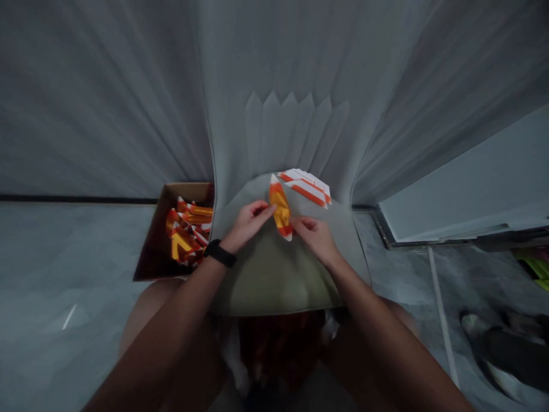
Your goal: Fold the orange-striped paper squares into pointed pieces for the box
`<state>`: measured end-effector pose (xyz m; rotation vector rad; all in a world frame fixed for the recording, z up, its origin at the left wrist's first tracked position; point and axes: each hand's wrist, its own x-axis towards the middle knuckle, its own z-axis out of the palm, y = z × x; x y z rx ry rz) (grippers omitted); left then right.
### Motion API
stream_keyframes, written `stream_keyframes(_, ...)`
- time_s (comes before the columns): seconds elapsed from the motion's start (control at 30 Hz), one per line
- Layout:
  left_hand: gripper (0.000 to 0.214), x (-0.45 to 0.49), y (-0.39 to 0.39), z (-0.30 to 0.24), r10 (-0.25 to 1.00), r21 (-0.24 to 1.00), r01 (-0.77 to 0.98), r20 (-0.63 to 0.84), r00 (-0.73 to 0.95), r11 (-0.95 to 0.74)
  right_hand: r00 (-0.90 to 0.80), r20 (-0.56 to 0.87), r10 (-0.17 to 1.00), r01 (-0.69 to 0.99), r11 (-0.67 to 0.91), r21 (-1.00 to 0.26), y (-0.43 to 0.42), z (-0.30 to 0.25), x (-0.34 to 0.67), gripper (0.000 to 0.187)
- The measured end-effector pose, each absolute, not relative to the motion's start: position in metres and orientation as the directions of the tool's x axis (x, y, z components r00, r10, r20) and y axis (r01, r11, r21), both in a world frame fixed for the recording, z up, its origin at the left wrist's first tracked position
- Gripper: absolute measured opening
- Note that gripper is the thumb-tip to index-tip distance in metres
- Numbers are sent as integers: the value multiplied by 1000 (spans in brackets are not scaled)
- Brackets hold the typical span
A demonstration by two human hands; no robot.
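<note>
The left hand [247, 226] and right hand [311, 240] held a folded orange-and-yellow paper piece [281, 209] between them, the left fingertips [270, 209] pinching its side and the right fingers [295, 225] pressed near its lower end. Striped paper sheets [306, 186] lay just beyond on a grey-green cloth [274, 280], beside a cardboard box [184, 191] of folded pieces [186, 232].

Your head-worn camera looks forward and down, close above your left hand [246, 226] and right hand [315, 240].
</note>
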<state>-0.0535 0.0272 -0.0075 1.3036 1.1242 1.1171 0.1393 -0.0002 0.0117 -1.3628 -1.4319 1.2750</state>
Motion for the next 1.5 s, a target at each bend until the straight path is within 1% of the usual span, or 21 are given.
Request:
stream_keyframes(0.07,38,-52,27,-9,992,998,50,26,122,-32,-138,-87,987,274,-46,-961,-2,10,140,40)
stream_keyframes(0.17,39,-48,24,-11,992,995,89,23,124,-34,-91,-27,995,365,8,-931,-3,4,140,41)
stream_keyframes(0.33,35,-43,20,-17,958,995,89,13,285,-40,-64,14,998,451,41,-892,-2,0,142,42)
stream_keyframes(0.43,36,-45,22,-21,948,994,97,23,318,-57,-81,-1,997,424,34,-905,1,1,146,43)
stream_keyframes(0.57,38,-50,25,-24,944,992,117,-2,331,-38,-181,-104,978,214,-64,-975,6,2,150,42)
stream_keyframes(0.63,38,-51,26,-25,946,994,111,-12,325,-26,-201,-124,972,158,-93,-983,7,1,151,43)
stream_keyframes(0.7,38,-52,26,-24,941,993,118,-15,337,-26,-199,-125,972,171,-91,-981,7,-1,151,43)
stream_keyframes(0.83,37,-54,23,-18,905,988,145,-24,424,-42,-191,-110,975,269,-56,-962,9,2,155,43)
stream_keyframes(0.97,38,-56,20,-12,807,971,225,-71,586,-77,-128,-40,991,304,1,-953,15,8,161,38)
stream_keyframes(1.03,37,-56,19,-12,762,962,258,-99,639,-92,-126,-24,992,306,16,-952,18,7,163,38)
stream_keyframes(1.1,35,-56,18,-11,733,956,274,-112,671,-106,-141,-7,990,364,46,-930,18,5,164,40)
stream_keyframes(1.17,34,-54,19,-10,745,950,289,-107,658,-119,-153,25,988,474,95,-875,16,3,164,41)
stream_keyframes(1.27,35,-50,20,-7,846,946,299,-55,530,-126,-181,80,980,620,177,-764,10,4,160,42)
stream_keyframes(1.37,36,-46,22,-7,918,948,286,12,397,-136,-217,122,969,703,242,-669,3,9,153,40)
stream_keyframes(1.5,39,-43,22,-10,938,951,273,41,345,-143,-233,140,962,762,271,-588,-5,14,144,39)
